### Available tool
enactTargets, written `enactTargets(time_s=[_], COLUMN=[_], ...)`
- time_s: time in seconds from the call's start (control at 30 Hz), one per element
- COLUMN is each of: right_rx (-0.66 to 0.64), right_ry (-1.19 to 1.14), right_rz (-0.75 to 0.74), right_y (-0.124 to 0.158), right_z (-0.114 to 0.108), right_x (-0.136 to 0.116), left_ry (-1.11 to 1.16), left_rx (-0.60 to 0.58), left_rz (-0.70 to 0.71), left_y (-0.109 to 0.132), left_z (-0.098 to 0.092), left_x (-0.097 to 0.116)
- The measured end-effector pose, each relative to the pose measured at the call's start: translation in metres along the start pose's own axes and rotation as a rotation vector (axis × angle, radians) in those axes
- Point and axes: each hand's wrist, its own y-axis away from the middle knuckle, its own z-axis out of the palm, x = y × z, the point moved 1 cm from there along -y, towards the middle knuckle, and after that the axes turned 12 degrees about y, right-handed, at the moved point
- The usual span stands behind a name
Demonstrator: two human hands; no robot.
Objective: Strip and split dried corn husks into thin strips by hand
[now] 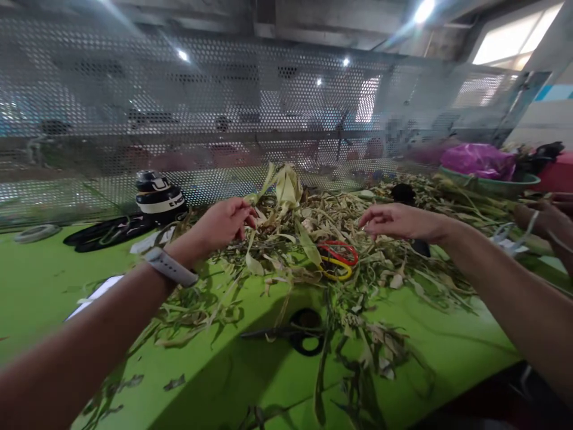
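My left hand (226, 224), with a pale watch strap (170, 267) on the wrist, is closed at the near left of a heap of withered plant cuttings (331, 215). A green stalk (265, 184) runs from its fingertips towards a wilted, pale yellow bloom (289, 188). Over the right part of the heap, my right hand (391, 221) hovers with loosely bent fingers and no visible object in them. Between the hands lie scissors with red and yellow handles (344, 276), their blades hidden by leaves. Nearer to me, black-handled scissors (308, 343) rest on the green table (250, 382).
A dark bottle (159, 200) and black straps (107, 233) are at the left, with a phone (96, 295) nearer. A perforated metal screen (215, 125) stands behind. At right are a green basin (523, 184) with a purple bag (478, 160) and another person's hand (544, 221).
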Motion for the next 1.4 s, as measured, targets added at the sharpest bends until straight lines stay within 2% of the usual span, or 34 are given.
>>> enactTargets(time_s=[0.07, 0.13, 0.2, 0.27, 0.37, 0.47, 0.53, 0.7, 0.83, 0.97, 1.07, 1.2, 1.4], right_rx=[-0.111, -0.146, -0.143, -0.129, -0.092, -0.031, -0.002, -0.045, -0.012, 0.062, 0.065, 0.148, 0.136], right_ry=[0.050, 0.032, -0.027, -0.081, -0.138, -0.182, -0.222, -0.453, -0.507, -0.480, -0.481, -0.509, -0.448], right_rz=[-0.074, -0.158, -0.266, -0.369, -0.476, -0.519, -0.508, -0.453, -0.421, -0.392, -0.349, -0.340, -0.284], right_y=[-0.001, -0.006, -0.012, -0.019, -0.030, -0.039, -0.042, -0.042, -0.042, -0.048, -0.054, -0.059, -0.058], right_z=[0.006, 0.014, 0.023, 0.033, 0.042, 0.046, 0.047, 0.050, 0.047, 0.041, 0.040, 0.041, 0.046], right_x=[-0.014, -0.030, -0.043, -0.055, -0.066, -0.069, -0.068, -0.065, -0.063, -0.053, -0.046, -0.043, -0.047], left_ry=[-0.035, -0.007, -0.027, 0.020, 0.114, 0.216, 0.259, 0.338, 0.340, 0.365, 0.389, 0.392, 0.310], left_rx=[-0.015, -0.040, -0.057, -0.093, -0.188, -0.231, -0.252, -0.266, -0.353, -0.320, -0.321, -0.339, -0.340], left_rz=[0.055, 0.113, 0.034, -0.046, -0.190, -0.302, -0.347, -0.291, -0.279, -0.313, -0.337, -0.368, -0.384], left_y=[-0.004, -0.006, -0.006, -0.005, -0.001, 0.002, 0.003, -0.005, -0.009, -0.006, -0.002, 0.005, 0.016], left_z=[0.009, 0.018, 0.028, 0.039, 0.053, 0.061, 0.063, 0.068, 0.073, 0.068, 0.058, 0.041, 0.026], left_x=[0.016, 0.030, 0.033, 0.024, -0.006, -0.033, -0.041, -0.043, -0.048, -0.054, -0.054, -0.048, -0.050])
